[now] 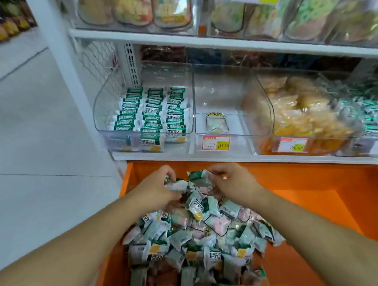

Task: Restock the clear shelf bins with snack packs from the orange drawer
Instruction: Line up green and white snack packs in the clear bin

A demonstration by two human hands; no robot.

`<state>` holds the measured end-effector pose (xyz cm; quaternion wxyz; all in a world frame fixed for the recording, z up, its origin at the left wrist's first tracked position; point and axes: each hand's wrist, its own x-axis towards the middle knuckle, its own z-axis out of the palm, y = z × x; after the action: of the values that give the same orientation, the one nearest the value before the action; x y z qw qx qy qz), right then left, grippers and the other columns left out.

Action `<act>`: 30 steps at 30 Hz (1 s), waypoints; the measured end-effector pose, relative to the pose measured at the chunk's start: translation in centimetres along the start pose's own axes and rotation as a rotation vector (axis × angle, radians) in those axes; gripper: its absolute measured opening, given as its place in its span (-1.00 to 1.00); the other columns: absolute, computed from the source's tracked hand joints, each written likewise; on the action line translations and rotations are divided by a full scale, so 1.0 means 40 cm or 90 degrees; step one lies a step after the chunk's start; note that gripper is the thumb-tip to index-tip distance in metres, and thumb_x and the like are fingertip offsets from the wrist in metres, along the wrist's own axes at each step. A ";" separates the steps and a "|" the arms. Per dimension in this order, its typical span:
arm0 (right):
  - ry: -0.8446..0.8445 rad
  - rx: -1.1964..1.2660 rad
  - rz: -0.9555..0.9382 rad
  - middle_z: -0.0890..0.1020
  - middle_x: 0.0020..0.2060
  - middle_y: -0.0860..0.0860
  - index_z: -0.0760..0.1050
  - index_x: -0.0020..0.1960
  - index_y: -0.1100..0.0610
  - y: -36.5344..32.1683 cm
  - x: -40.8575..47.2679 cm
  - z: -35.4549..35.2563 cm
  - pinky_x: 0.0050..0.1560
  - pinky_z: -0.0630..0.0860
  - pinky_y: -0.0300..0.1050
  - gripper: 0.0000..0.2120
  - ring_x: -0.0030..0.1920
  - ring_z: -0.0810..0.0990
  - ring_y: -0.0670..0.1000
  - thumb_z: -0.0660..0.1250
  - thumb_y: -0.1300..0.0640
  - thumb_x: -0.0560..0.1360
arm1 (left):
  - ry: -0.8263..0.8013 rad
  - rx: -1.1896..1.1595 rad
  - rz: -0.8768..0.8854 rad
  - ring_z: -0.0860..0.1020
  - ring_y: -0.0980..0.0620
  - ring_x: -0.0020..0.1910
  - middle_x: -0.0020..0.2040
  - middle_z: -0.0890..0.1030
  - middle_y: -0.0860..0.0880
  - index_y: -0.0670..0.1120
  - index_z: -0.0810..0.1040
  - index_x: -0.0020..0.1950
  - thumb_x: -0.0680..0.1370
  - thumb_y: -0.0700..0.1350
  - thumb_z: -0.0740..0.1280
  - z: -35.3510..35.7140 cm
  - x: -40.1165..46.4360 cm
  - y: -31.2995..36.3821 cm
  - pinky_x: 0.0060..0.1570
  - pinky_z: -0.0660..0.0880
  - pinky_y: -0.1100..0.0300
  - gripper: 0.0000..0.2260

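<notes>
Here, both hands' fingers grip snack packs over the orange drawer.

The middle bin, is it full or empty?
Nearly empty. The middle bin holds one small pack; the rest of its floor shows bare through the clear walls.

A retail shop, a snack aisle. Across the top of the frame, a white shelf carrying clear containers of colourful sweets. Below it, mid-frame, a row of clear shelf bins: rows of green-and-white snack packs at left, one lone small pouch in the centre, yellow bagged snacks at right. Red-and-yellow price tags on the bin fronts, printed with prices. At the bottom, an open orange drawer heaped with loose stock. At far upper left, more packaged goods along a pale tiled floor.
</notes>
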<state>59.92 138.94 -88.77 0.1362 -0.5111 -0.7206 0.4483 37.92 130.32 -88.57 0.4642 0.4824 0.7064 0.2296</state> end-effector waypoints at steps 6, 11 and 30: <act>0.036 0.096 -0.109 0.78 -0.05 -0.09 0.71 0.18 -0.05 -0.160 -0.166 -0.084 0.10 0.69 0.02 -0.84 -0.08 0.77 -0.06 0.39 0.11 0.66 | 0.017 -0.115 0.070 0.62 0.18 -0.22 0.02 0.64 0.06 0.08 0.68 0.05 0.49 -0.13 0.58 -0.075 -0.157 0.128 -0.19 0.57 0.30 -0.80; 0.078 0.125 -0.149 0.76 -0.17 -0.03 0.67 0.18 -0.26 -0.209 -0.210 -0.094 -0.13 0.60 -0.09 -0.82 -0.14 0.74 0.06 0.42 -0.02 0.63 | 0.048 -0.497 0.074 0.70 -0.14 0.17 0.28 0.66 -0.11 -0.13 0.66 0.23 0.56 -0.30 0.48 -0.082 -0.188 0.138 0.13 0.67 -0.03 -0.74; 0.189 0.021 -0.316 0.63 0.12 -0.23 0.68 0.10 -0.12 -0.224 -0.114 -0.095 0.22 0.59 -0.16 -0.64 0.23 0.62 -0.12 0.60 0.27 0.45 | 0.043 -0.593 0.051 0.67 -0.37 0.14 0.15 0.70 -0.31 -0.26 0.55 0.28 0.45 -0.27 0.51 -0.071 -0.105 0.202 0.34 0.51 -0.28 -0.59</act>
<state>58.92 136.27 -78.38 0.3543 -0.3765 -0.7884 0.3333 39.65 130.39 -79.21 0.5987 0.2417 0.5239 0.5555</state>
